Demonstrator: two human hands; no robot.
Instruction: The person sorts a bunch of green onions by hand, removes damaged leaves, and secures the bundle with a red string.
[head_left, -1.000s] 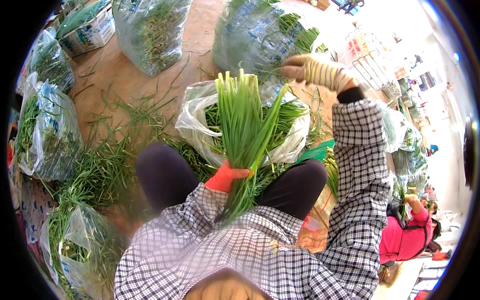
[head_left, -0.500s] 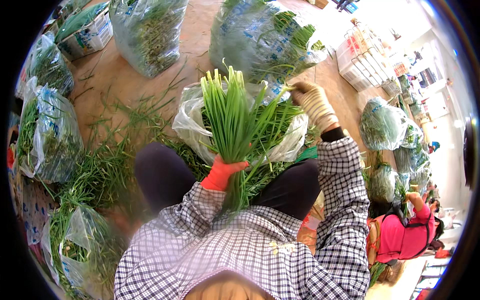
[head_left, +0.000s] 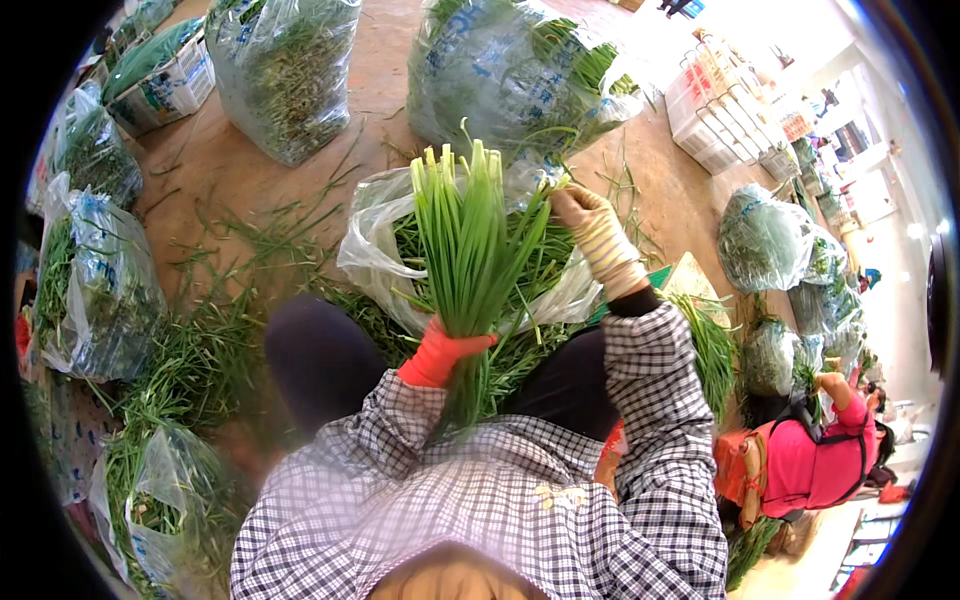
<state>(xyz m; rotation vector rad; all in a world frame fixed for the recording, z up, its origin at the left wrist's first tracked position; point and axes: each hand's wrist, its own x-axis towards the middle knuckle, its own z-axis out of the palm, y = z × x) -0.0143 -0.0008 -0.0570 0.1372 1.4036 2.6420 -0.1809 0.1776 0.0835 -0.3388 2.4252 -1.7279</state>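
My left hand (head_left: 438,354), in a red glove, is closed around the middle of a thick bunch of chives (head_left: 465,245). The bunch stands upright, its pale cut ends at the top and its leaves trailing toward my lap. To its right, my right hand (head_left: 603,240), in a striped yellowish glove, pinches the pale end of a few stalks (head_left: 540,205) that lean out from the bunch. Below both hands, between my knees, lies an open clear plastic bag (head_left: 372,235) with more loose greens (head_left: 545,262) in it.
Loose leaves (head_left: 195,355) are heaped on the floor at my left, near filled plastic bags (head_left: 100,285). A large bag of greens (head_left: 490,85) stands ahead. White crates (head_left: 705,115) are at the far right. Another person in pink (head_left: 815,460) works at the right.
My right hand has moved left and slightly down, nearer the bunch, with the stalk ends in its fingers. Greens beside my right sleeve have come into view. My left hand keeps its grip.
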